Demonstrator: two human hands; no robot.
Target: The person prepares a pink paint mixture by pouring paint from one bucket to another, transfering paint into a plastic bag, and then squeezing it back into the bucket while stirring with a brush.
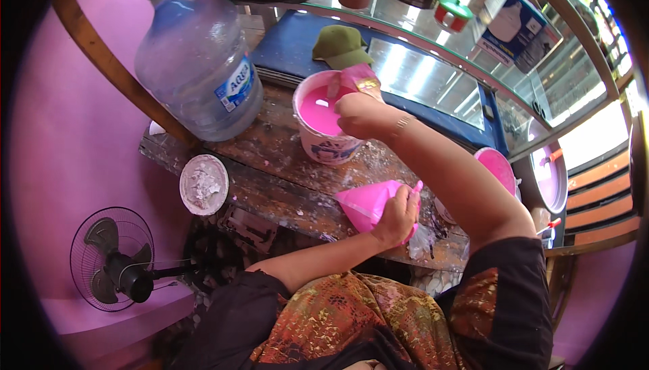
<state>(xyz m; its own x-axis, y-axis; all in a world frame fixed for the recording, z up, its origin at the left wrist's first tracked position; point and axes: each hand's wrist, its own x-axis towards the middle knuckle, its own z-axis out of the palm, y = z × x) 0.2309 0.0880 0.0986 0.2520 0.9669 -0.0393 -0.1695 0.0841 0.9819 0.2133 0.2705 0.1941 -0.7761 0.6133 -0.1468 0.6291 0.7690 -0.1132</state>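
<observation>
Head view: left hand (396, 218) fingers closed round pink plastic bag (361, 202), bag over wooden table (269, 118); likely soft, sagging, slippery, best held near its neck. Right hand (364, 114) curled at white bucket (327, 148) of pink liquid; grip unclear.

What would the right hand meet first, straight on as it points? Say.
Probably the left side of the white bucket, across the pink liquid; height is unclear, so the right hand might pass over it toward the large water bottle.
</observation>
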